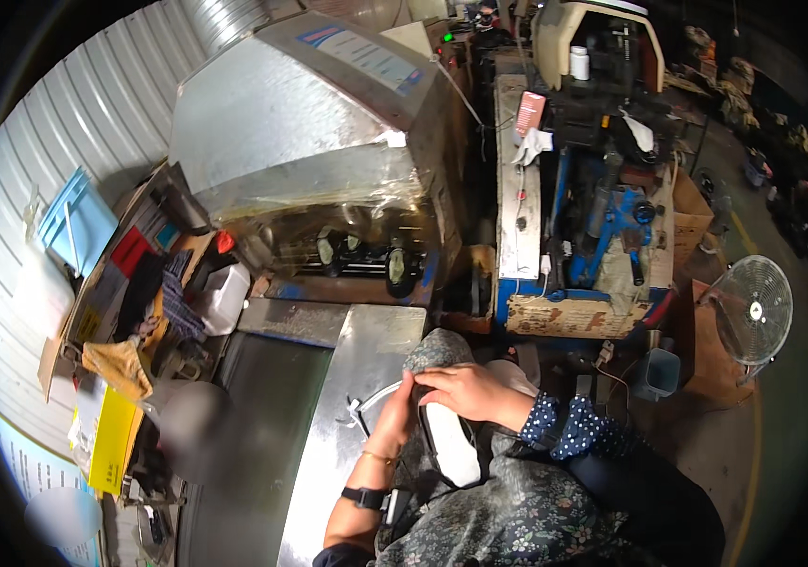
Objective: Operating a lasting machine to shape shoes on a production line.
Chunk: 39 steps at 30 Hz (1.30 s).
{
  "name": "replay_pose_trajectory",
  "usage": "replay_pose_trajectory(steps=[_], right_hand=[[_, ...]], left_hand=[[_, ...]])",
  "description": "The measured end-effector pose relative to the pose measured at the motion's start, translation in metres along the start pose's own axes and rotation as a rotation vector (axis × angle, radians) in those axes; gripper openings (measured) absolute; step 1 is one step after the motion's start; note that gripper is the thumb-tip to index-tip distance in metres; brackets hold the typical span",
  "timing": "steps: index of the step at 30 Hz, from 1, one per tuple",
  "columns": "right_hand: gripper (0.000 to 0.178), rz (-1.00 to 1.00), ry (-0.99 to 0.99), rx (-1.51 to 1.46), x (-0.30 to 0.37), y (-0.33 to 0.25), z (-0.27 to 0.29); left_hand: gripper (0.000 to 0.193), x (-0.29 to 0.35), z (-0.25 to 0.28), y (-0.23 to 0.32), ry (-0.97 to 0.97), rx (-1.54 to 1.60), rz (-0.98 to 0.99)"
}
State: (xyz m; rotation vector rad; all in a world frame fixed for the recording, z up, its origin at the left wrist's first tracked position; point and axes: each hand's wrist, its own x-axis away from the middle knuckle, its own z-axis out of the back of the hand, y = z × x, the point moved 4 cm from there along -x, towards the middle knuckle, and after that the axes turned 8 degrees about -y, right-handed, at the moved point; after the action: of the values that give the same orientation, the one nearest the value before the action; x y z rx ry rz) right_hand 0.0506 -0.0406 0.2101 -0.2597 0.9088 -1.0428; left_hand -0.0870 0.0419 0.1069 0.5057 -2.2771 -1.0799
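Observation:
On my lap, over a dark floral apron point(517, 510), lies a shoe point(453, 452) with its white underside up and a dark edge around it. My left hand point(396, 414) grips its left side near the far end, thumb upward. Across that same end bends my right hand point(465, 390), its fingers closed over the shoe and meeting the left hand's fingertips. The far end of the shoe is hidden under my hands. A white cord or strap point(358, 408) lies on the metal plate beside my left hand.
Ahead stands a metal-hooded machine point(300, 113) with several dark shoes point(399, 271) inside. A dark conveyor belt point(257, 416) and a metal plate point(366, 350) run along my left. To the right are a blue machine point(616, 227), a bin point(657, 371) and a fan point(753, 310).

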Motion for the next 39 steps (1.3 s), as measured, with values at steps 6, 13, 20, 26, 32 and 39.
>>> replay_pose_trajectory(steps=[6,13,20,26,32,39], right_hand=[[0.026,-0.324,-0.282,-0.096,0.003,-0.004,0.04],[0.065,-0.493,0.059,-0.532,0.083,0.045,-0.046],[0.025,-0.544,0.023,-0.577,0.078,0.083,-0.045],[0.086,-1.258,-0.025,-0.812,0.125,0.074,-0.104],[0.056,-0.723,-0.402,-0.009,0.08,0.068,-0.081],[0.043,-0.478,-0.406,0.557,0.061,0.059,-0.068]], left_hand=[[0.037,-0.005,-0.048,-0.007,0.186,0.032,0.015],[0.052,0.007,-0.043,-0.001,0.127,-1.012,-0.576],[0.049,-0.009,-0.014,0.028,0.071,-0.498,-0.273],[0.044,0.011,-0.008,-0.026,0.16,-0.318,-0.214],[0.042,-0.006,0.005,-0.028,0.156,-0.385,-0.278],[0.05,-0.035,0.013,-0.035,0.309,-0.731,-0.307]])
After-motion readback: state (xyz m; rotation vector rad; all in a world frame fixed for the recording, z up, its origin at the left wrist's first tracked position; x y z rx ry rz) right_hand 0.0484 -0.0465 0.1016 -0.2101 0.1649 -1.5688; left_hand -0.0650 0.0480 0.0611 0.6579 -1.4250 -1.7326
